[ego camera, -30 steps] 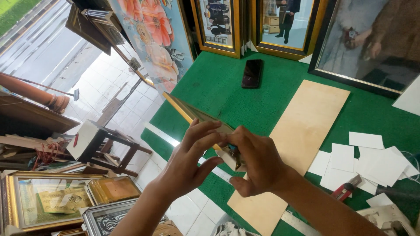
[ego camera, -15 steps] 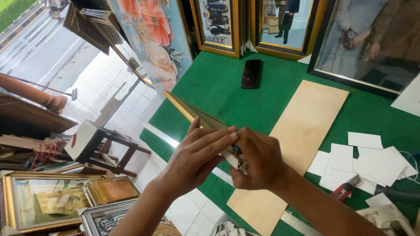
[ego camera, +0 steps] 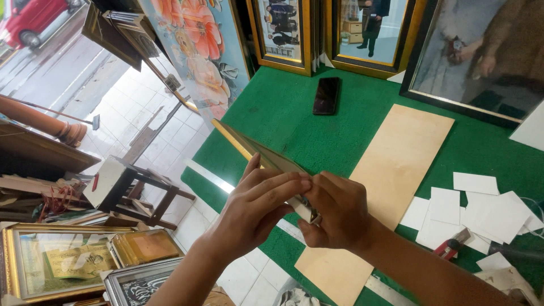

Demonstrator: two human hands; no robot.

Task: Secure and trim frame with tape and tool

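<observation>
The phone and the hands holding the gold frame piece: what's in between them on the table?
In the head view, only bare green table cloth lies between the black phone and the hands. The plywood board sits off to the side.

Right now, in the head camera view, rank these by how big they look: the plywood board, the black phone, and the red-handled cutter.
1. Plywood board, by far the largest.
2. Black phone.
3. Red-handled cutter, though it looks close to the phone in size and lies nearer the camera, so those two stay unsure.
</observation>
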